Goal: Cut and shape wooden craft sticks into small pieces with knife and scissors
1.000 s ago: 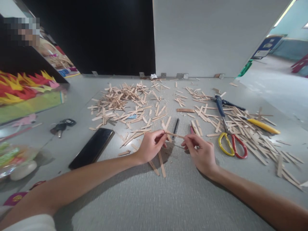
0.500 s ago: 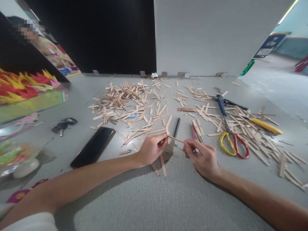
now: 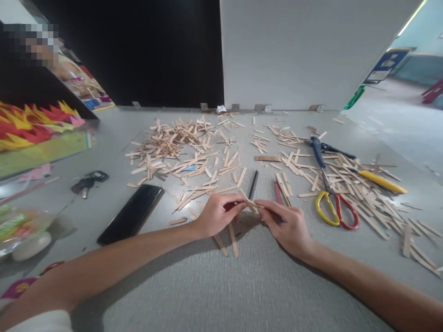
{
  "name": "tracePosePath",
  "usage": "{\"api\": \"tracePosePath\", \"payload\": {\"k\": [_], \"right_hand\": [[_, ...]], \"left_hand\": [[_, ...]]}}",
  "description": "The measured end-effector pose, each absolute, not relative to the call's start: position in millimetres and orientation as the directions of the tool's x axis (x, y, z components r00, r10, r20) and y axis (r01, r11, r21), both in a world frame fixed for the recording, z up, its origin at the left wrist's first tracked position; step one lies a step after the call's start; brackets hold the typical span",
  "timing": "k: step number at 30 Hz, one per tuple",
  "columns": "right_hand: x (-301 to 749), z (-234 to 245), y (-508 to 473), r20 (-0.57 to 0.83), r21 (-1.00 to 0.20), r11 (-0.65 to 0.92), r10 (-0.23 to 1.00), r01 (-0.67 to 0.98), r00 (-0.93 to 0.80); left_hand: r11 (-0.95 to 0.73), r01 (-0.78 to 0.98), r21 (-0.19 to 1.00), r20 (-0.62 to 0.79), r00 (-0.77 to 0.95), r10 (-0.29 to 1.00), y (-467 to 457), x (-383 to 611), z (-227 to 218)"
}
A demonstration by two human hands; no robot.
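My left hand (image 3: 218, 214) is closed, pinching one end of small wooden craft sticks (image 3: 249, 202) just above the table. From the other side my right hand (image 3: 289, 226) pinches the same sticks, which seem to cross between my fingertips. How they are joined is too small to make out. Below my left hand, two loose craft sticks (image 3: 233, 240) stick out on the table. A black pencil (image 3: 254, 183) lies just beyond my fingers. To the right of it rests a dark red stick-like thing (image 3: 278, 191), beside more craft sticks.
A phone (image 3: 131, 214) and keys (image 3: 86, 183) lie left. Behind is a heap of craft sticks (image 3: 176, 138). At right are scissors with yellow and red handles (image 3: 337, 210), blue-handled pliers (image 3: 317, 151) and a yellow cutter (image 3: 382, 181) among sticks. A black and grey panel (image 3: 311, 55) stands behind.
My hands have come closer together. The stick that stretched between them is now pinched by both hands, crossing another piece. The view has shifted slightly.
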State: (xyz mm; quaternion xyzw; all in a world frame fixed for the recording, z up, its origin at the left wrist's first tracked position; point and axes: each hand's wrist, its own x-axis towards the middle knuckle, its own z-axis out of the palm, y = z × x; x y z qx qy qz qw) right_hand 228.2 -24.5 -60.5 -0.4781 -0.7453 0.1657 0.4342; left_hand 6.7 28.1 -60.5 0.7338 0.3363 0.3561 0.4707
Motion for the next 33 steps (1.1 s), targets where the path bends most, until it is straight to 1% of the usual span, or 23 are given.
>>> {"api": "tracePosePath", "payload": {"k": [3,7,10,12,16,20,25,30,33], "right_hand": [[227.2,-60.0,-27.1,0.489,-0.62,0.517,0.843,0.591,-0.225],[226.6,-58.9,-28.5,0.492,-0.589,0.499,0.845,0.636,-0.208],[227.4,-58.1,-28.7,0.5,-0.575,0.509,0.838,0.64,-0.217],[228.3,-57.8,-29.0,0.48,-0.596,0.497,0.85,0.631,-0.217],[229.6,-57.8,-29.8,0.405,-0.66,0.44,0.891,0.608,-0.206],[229.1,-57.7,-30.3,0.436,-0.644,0.467,0.875,0.607,-0.21],[228.7,-57.3,-32.1,0.462,-0.663,0.478,0.867,0.576,-0.188],[228.5,-59.1,-31.7,0.495,-0.588,0.535,0.831,0.606,-0.253],[228.7,-61.0,-31.0,0.503,-0.554,0.536,0.825,0.637,-0.256]], "left_hand": [[-0.203,0.085,0.976,0.125,0.545,0.829,26.2,7.8,-56.5],[-0.034,-0.016,0.999,0.037,0.573,0.819,23.7,10.5,-53.4],[0.03,-0.053,0.998,0.006,0.573,0.82,23.1,11.5,-51.4],[0.042,-0.047,0.998,-0.009,0.563,0.826,22.7,11.6,-50.2],[0.021,0.003,1.0,-0.019,0.536,0.844,20.8,11.3,-49.3],[-0.078,0.063,0.995,0.034,0.519,0.854,18.2,11.2,-51.6],[-0.228,0.113,0.967,0.154,0.454,0.878,15.9,12.6,-54.1],[-0.313,0.162,0.936,0.208,0.464,0.861,14.8,13.3,-54.1],[-0.284,0.147,0.947,0.182,0.484,0.856,14.9,12.6,-54.5]]}}
